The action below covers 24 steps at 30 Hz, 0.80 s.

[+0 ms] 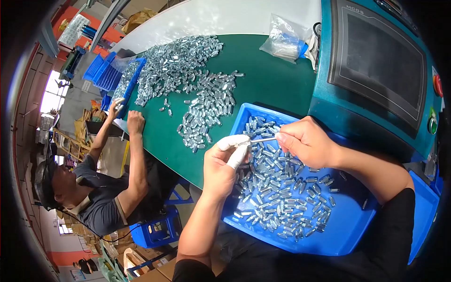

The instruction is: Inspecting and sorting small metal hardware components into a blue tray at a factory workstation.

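Observation:
A blue plastic tray [357, 225] in front of me holds several small silvery metal parts [277, 197]. My left hand [225, 162], with white cots on the thumb and forefinger, pinches one end of a thin metal pin [263, 140] above the tray. At the pin's other end, my right hand [305, 143] grips it with its fingertips. Both hands hover over the tray's far left part.
A green table [263, 84] carries a large heap of the same silvery parts [188, 75] and a clear plastic bag [284, 40]. A teal machine with a dark screen [380, 61] stands at right. A co-worker at left reaches into blue bins [127, 84].

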Available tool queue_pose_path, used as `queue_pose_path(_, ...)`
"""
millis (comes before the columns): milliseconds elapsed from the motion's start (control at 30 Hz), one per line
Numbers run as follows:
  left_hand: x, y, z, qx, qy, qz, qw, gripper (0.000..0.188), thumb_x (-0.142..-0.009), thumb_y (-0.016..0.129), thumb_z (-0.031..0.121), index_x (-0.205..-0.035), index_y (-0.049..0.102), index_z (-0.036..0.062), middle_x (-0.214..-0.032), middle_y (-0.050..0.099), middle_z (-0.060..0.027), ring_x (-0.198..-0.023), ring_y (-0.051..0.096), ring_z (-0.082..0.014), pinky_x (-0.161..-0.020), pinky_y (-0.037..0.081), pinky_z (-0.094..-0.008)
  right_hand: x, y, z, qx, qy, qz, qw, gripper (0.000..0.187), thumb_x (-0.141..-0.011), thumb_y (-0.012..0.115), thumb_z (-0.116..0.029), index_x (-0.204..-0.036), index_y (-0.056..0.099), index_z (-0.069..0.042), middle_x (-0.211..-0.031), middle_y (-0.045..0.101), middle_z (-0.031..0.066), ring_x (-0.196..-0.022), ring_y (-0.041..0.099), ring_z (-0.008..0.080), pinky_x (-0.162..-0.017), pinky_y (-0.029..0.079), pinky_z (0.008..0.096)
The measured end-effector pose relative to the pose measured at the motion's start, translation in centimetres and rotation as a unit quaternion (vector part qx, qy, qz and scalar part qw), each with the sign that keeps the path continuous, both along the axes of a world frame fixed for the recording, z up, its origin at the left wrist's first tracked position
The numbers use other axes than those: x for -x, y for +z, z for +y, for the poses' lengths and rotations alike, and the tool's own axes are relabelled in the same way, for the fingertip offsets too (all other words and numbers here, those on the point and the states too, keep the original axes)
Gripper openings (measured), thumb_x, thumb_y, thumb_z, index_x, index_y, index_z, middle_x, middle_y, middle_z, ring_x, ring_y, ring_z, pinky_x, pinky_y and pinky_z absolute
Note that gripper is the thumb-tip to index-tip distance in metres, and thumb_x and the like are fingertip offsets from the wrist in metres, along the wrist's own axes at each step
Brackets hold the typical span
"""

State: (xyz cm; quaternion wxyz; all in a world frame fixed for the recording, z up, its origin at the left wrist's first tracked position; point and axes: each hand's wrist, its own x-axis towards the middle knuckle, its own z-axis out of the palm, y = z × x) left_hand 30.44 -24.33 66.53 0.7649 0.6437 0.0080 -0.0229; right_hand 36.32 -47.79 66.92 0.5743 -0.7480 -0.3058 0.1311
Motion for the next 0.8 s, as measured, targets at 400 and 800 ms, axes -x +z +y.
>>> queue_pose_path(400, 0.8, -0.4, -2.1, -0.004, -0.127, 0.047, 0.991, 0.012, -0.091, 0.067, -0.001, -0.096, 0.057, 0.0047, -0.081, 0.064, -0.0019, -0.071, 0.062, -0.0092, -0.062, 0.05, -0.0241, 1.2, -1.1, 0.3, 0.035, 0.042, -0.26, 0.964, 0.027, -0.09, 0.057, -0.009, -0.064, 0.054, -0.001, -0.058, 0.052, 0.0148, -0.052, 0.054, 0.0327, -0.052, 0.042, 0.0403)
queue_pose_path(800, 0.5, 0.6, -2.1, -0.263, -0.098, -0.217, 0.935, 0.017, -0.086, 0.074, 0.003, -0.101, 0.068, 0.0006, -0.089, 0.07, -0.0053, -0.08, 0.068, -0.0118, -0.07, 0.054, -0.0257, 1.4, 0.1, 0.3, 0.044, 0.085, 0.198, 0.975, 0.039, -0.1, 0.052, -0.021, -0.066, 0.06, -0.003, -0.051, 0.05, 0.0016, -0.047, 0.046, 0.0095, -0.048, 0.037, 0.0289)
